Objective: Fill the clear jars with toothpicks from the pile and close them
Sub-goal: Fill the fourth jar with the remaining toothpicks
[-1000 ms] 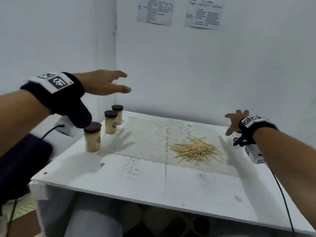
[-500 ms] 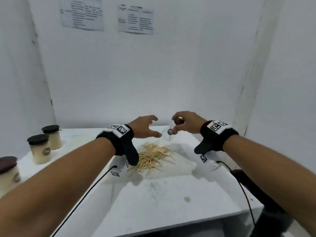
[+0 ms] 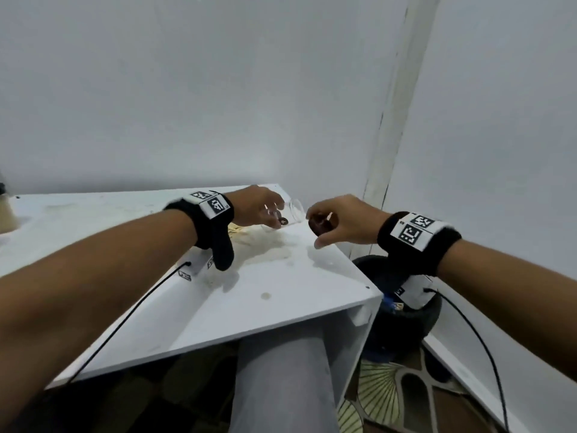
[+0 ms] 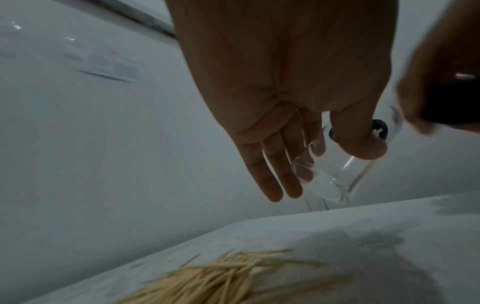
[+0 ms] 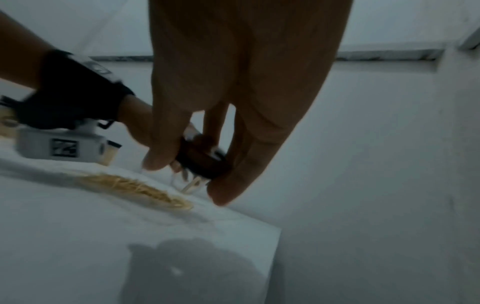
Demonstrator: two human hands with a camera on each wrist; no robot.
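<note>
My left hand grips a clear jar above the table's far right corner, tilted with its mouth toward my right hand. In the left wrist view my thumb and fingers curl round the jar, which looks empty. My right hand pinches the dark brown lid just off the jar's mouth; the lid sits between thumb and fingers. The toothpick pile lies on the table below my left hand, mostly hidden behind my left wrist in the head view.
The white table ends close on the right, by the wall corner. A filled jar shows at the far left edge. A black round object stands on the floor beside the table. My leg is under its front edge.
The view has swung right. My left hand, open half a second ago, now grips the jar. My right hand holds the lid apart from the jar's mouth.
</note>
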